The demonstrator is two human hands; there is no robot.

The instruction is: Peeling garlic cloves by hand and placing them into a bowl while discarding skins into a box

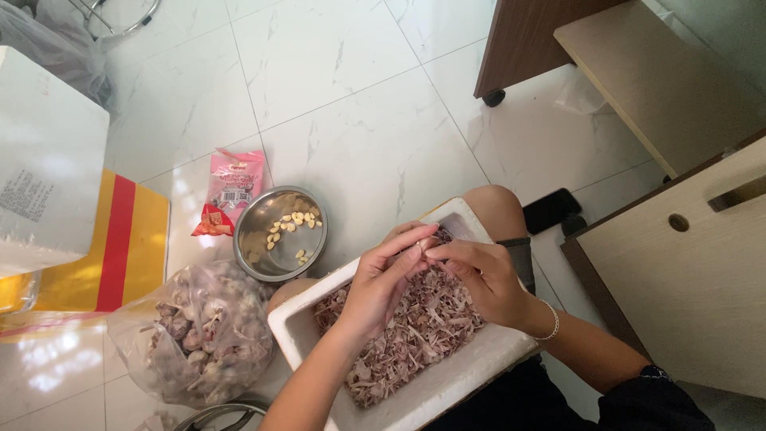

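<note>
Both grips pinch a garlic clove (421, 246) (pink packet (233, 185) nearby).

hands (435, 275): 2 | steel bowl (279, 233): 1 | white tray (297, 329): 1 | garlic bag (199, 331): 1

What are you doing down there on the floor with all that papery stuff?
A person sits on the tiled floor, peeling garlic. The left hand and right hand pinch one small clove together over a white foam box full of dry skins. Peeled cloves lie in a metal bowl beside it, and a clear plastic bag of unpeeled garlic sits next to the box.
</note>
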